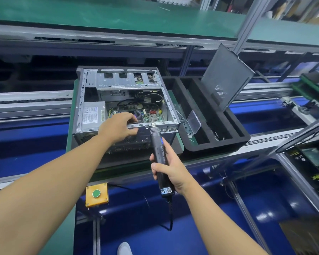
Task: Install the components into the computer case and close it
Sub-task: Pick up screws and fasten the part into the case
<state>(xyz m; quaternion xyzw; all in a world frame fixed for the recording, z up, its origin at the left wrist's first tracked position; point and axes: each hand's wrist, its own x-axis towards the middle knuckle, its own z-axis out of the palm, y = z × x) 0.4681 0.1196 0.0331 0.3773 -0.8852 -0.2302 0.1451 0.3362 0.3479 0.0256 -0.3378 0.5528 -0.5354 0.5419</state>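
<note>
Factory assembly line with grey metal rails and a blue floor below. At the centre of the frame, a computer case point(127, 100) lies on its side on a green-topped table point(70, 129), its open side facing up. Inside are a silver power supply point(93, 115) at the left, a green circuit board with tangled cables in the middle, and a bare metal drive cage along the far edge. The left hand point(118, 126) grips the case's near rim, fingers curled over it and the thumb outside. The right hand point(167, 168) is wrapped around a black electric screwdriver point(158, 153), whose tip meets the same rim. Right of the case, a black foam tray point(219, 142) holds a dark side panel point(226, 76) leaning upright.
</note>
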